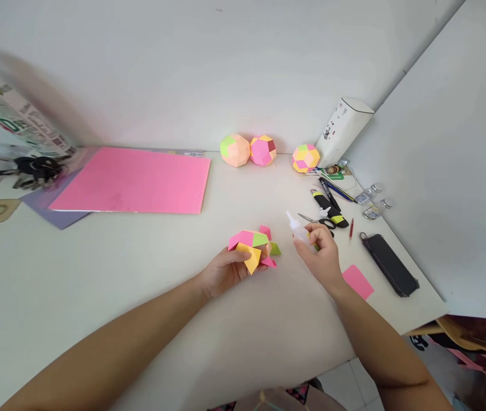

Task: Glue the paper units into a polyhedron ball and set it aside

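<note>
My left hand (pixel 225 271) is closed around a partly built paper polyhedron (pixel 252 246) of pink, yellow and green facets, held just above the white table (pixel 97 274). My right hand (pixel 322 257) grips a small clear glue bottle (pixel 298 226) with a white nozzle that points up and left toward the paper piece. The two hands sit close together near the table's middle.
Three finished paper balls (pixel 263 150) stand at the back by the wall. A pink sheet (pixel 136 180) lies at the left over a purple one. Scissors (pixel 324 220), pens, a black phone (pixel 389 264), a pink note (pixel 357 281) and a white box (pixel 342 132) crowd the right side. Keys (pixel 33 169) lie far left.
</note>
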{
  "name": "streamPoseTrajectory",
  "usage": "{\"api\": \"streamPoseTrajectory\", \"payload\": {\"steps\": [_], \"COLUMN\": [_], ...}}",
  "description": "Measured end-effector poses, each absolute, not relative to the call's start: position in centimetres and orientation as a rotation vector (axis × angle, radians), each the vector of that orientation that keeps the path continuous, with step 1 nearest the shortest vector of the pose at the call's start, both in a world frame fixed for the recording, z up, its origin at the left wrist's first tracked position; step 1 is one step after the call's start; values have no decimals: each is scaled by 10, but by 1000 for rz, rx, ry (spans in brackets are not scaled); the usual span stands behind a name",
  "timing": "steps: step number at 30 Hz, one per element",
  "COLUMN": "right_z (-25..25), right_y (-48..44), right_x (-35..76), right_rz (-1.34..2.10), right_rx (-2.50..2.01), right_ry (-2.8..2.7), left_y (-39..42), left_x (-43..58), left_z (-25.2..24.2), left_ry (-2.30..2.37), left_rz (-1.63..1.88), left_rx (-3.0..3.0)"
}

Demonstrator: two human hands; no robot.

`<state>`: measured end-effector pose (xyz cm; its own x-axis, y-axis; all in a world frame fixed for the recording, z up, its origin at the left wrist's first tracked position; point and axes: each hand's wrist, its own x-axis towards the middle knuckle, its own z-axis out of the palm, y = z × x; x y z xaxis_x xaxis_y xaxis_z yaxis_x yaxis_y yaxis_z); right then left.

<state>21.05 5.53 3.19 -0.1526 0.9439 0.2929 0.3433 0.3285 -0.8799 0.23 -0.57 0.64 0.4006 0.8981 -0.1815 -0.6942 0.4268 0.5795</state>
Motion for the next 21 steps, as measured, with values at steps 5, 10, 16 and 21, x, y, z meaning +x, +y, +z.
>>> {"api": "streamPoseTrajectory", "payload": {"steps": [5, 10, 16, 21], "right_z": [13, 10, 26, 47], "right_y": [62, 66, 50, 25], "right_x": [215, 218, 212, 205], "right_rz": [390, 277, 179, 563], "right_rx": [-1248, -1245, -864, -554], "right_ry": [-2146, -2304, -2152, -2190], "left_y": [-4, -6, -7, -7], "left_x": [2, 2, 1, 1], "left_z": [9, 9, 7, 8], "left_ry": [462, 401, 377, 377], "left_rz": [1040, 950, 881, 912], "left_rx": [505, 539, 620, 608]}}
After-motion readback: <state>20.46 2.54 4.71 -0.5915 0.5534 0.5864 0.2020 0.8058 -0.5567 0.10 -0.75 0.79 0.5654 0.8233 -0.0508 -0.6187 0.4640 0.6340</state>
